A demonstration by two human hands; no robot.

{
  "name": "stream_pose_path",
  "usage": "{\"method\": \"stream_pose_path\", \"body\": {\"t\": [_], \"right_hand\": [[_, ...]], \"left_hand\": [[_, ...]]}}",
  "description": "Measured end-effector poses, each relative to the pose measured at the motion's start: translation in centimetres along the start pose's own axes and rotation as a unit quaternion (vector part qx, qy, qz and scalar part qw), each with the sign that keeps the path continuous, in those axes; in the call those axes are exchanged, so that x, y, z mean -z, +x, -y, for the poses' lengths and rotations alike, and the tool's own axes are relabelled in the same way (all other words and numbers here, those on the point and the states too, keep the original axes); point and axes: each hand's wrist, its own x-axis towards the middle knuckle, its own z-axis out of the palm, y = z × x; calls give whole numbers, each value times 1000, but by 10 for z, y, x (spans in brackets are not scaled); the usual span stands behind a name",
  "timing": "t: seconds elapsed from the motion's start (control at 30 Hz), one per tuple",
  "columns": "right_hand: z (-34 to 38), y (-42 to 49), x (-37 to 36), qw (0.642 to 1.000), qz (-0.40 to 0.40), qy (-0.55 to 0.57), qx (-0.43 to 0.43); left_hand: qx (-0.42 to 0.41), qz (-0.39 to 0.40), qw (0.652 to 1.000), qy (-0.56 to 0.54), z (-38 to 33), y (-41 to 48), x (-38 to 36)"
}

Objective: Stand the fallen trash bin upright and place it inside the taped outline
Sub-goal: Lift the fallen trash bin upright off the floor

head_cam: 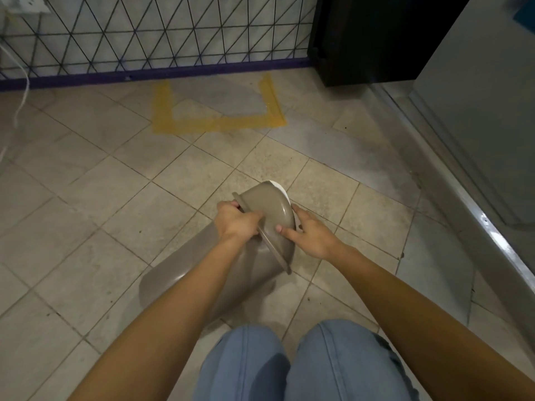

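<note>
Below the yellow taped outline [217, 111], well short of it on the tiled floor [86, 183], we see the grey-brown trash bin [179, 285] lying on its side, its body stretching down and left toward our knees [304, 360] in blue jeans. Its domed lid [269, 209] points up and away, toward the outline, and a sliver of white shows at the lid's far edge. Our left hand [236, 224] is clamped on the near left side of the lid's rim, the fingers curled over the edge and pressed together, the thumb across the lid's surface. Our right hand [311, 237] sits on the lid's right side, the thumb laid flat on the dome and the fingers tucked behind the lid; we cannot tell whether those hidden fingers grip or only rest. Both forearms reach in from the bottom, crossing over the bin's body. The outline has three sides and opens toward a wall with a black wire grid [162, 33] just beyond it. Right of the outline stands a dark cabinet [370, 39], and farther right a grey panel [486, 111] with a metal strip along its base. Left of the outline a white cable [24, 94] hangs to the floor.
</note>
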Motion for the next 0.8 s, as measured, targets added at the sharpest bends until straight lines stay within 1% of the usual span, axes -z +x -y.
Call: {"method": "stream_pose_path", "body": {"t": [0.13, 0.3, 0.43, 0.57, 0.67, 0.8], "right_hand": [[13, -4, 9, 997, -11, 78, 16], [23, -7, 23, 992, -48, 114, 5], [18, -8, 32, 991, -84, 99, -25], [12, -9, 33, 980, -106, 145, -83], [7, -10, 31, 969, -85, 184, -138], [3, -12, 25, 959, -35, 212, -185]], "left_hand": [[-5, -5, 1000, -8, -14, -3, 13], [0, 25, 998, -51, -27, -5, 29], [-12, 41, 993, -110, -34, -11, 39], [-1, 71, 986, -150, -32, -13, 49], [-2, 95, 983, -160, -27, -15, 57], [-8, 97, 982, -164, -25, -15, 67]]}}
